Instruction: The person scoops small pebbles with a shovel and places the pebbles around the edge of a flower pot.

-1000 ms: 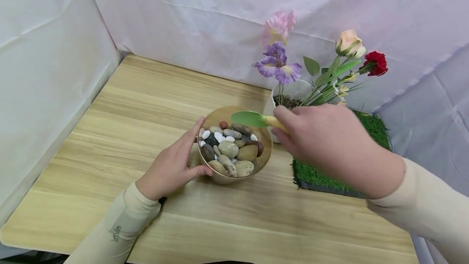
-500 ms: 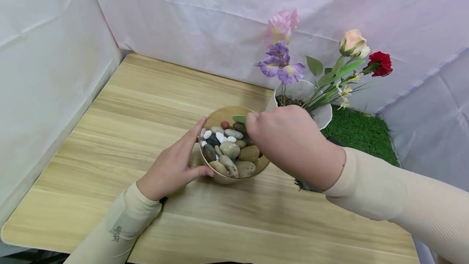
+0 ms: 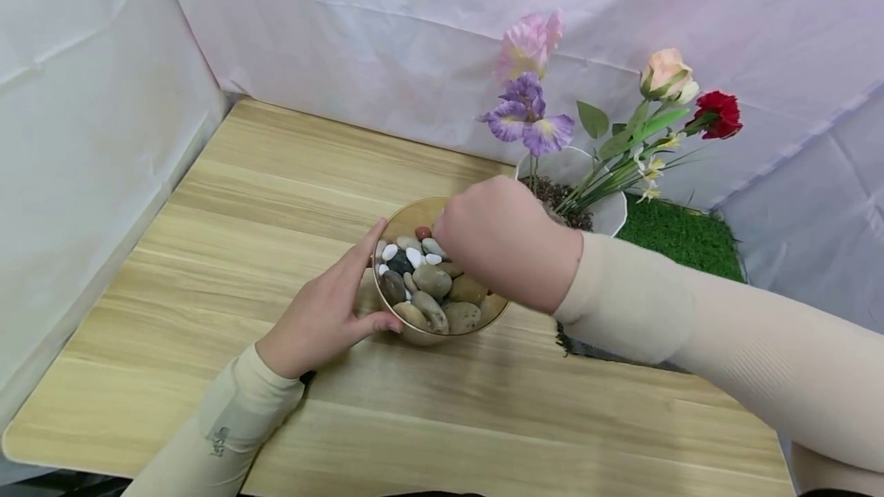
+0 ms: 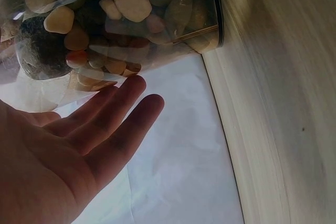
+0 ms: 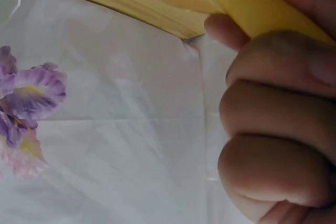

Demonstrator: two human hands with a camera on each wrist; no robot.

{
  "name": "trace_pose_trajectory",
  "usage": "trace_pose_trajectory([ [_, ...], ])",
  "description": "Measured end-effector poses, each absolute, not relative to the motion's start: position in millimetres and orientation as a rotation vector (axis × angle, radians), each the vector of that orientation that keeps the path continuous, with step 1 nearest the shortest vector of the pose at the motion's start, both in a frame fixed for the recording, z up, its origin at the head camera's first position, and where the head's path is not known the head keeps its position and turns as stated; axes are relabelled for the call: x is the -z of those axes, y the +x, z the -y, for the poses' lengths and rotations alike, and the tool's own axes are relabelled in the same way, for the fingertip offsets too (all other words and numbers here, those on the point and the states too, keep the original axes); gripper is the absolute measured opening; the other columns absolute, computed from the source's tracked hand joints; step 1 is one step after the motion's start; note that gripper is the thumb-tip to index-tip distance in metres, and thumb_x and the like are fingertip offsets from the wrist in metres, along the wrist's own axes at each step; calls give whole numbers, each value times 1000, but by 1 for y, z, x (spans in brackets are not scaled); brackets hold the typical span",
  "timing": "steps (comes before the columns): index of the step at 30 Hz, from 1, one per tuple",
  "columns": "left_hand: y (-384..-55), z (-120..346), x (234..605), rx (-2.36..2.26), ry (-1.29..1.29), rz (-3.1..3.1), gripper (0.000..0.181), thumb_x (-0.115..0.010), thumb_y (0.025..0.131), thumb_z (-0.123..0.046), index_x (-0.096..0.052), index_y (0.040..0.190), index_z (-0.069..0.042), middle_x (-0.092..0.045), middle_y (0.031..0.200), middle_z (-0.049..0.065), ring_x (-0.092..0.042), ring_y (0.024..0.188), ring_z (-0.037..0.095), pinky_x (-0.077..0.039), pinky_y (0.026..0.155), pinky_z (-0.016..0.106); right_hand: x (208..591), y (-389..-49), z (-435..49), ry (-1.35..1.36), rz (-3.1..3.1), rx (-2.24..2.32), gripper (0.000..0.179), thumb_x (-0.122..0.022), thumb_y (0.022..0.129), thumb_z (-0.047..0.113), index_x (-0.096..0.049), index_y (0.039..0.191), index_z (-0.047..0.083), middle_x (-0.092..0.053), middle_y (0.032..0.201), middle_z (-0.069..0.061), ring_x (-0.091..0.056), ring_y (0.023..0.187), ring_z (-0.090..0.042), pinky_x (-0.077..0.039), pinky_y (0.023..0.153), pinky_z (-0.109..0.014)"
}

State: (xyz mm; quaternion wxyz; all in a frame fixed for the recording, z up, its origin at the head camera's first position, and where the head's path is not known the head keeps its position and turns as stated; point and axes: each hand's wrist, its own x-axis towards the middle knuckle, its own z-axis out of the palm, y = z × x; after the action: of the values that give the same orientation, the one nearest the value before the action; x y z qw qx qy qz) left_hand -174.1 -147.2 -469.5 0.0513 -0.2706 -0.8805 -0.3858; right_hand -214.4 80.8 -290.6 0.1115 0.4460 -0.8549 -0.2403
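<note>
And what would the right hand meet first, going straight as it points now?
Probably the container's far wall, near the small red stone; if the right hand is higher, it may pass over.

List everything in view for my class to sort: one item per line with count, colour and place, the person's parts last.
Table: one, pale wood-grain, underneath.
Container: one, see-through, on the table.
Stones: many, mixed colours, inside the container.
Pot: one, white, beyond the container to the right.
Soil: uncounted, brown, in the pot.
Large flowers: four, pink, purple, peach, red, above the pot.
Small flowers: several, white-yellow, below the red one.
Leaves: several, green, among the flowers.
Turf: one, green, at the right.
Cloth: uncounted, white, around the table.
Handle: one, yellow, in the right hand.
Sleeves: two, cream, left and right.
Left hand: one, touching the container.
Right hand: one, over the container.
</note>
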Motion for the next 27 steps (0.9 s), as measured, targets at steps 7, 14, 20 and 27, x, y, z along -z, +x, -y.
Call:
trace_pose_trajectory([
  [7, -173, 148, 469, 1181, -821, 2688, 122, -49, 86, -89, -6, 177, -21, -25, 178, 8, -37, 156, 33, -43, 117, 59, 266, -258, -73, 1374, 3056, 787, 26, -62, 101, 5, -61, 76, 11, -55, 70, -2, -47, 59, -15, -49, 50, -33],
  [14, -173, 148, 470, 1203, -826, 2689, 122, -57, 86, -84, -7, 177, -21, -28, 176, 10, -38, 156, 34, -43, 117, 58, 258, -299, -95, 1511, 3412, 405, 40, -67, 107, 20, -49, 71, 16, -38, 66, 4, -36, 60, -11, -37, 63, -32],
  [20, -174, 148, 471, 1206, -835, 2676, 122, -52, 85, -87, -7, 177, -20, -29, 176, 11, -39, 155, 34, -44, 117, 58, 256, -312, -107, 1540, 3497, 231, 37, -65, 108, 25, -55, 74, 16, -49, 70, 3, -45, 63, -13, -45, 68, -36],
  [27, -173, 151, 469, 1211, -840, 2677, 122, -50, 86, -87, -6, 177, -19, -29, 176, 13, -41, 154, 36, -44, 117, 59, 258, -320, -133, 1415, 3667, -128, 37, -64, 110, 30, -56, 78, 14, -51, 69, 2, -48, 59, -12, -47, 63, -33],
])
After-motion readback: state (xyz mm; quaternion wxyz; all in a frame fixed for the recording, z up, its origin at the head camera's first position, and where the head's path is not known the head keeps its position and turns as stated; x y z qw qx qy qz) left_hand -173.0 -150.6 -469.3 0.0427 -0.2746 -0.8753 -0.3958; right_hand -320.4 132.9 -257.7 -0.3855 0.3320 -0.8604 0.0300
